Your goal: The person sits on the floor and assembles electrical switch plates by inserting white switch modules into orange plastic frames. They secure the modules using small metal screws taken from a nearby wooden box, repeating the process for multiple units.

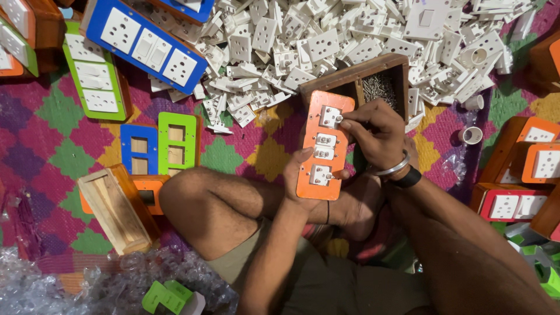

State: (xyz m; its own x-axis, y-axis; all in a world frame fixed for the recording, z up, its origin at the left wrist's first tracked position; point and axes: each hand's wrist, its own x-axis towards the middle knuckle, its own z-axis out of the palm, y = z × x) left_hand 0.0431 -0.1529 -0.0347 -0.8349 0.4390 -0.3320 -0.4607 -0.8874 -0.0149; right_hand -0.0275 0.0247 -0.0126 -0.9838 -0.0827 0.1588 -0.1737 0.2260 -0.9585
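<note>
An orange switch plate (311, 185) with white sockets and switches fitted in it rests over my knee. My left hand (298, 175) grips its lower left edge from beneath, thumb on the face. My right hand (376, 133) pinches at the top white socket (330, 115) on the plate; whatever sits between the fingertips is too small to make out. A metal bangle and a dark watch circle my right wrist.
A wooden box (350, 79) holding small screws sits just behind the plate. A heap of loose white sockets (326, 41) covers the patterned mat beyond. Blue, green and orange boards lie left; finished orange and red boards (528, 169) stack at right. An empty wooden box (114, 207) is by my left knee.
</note>
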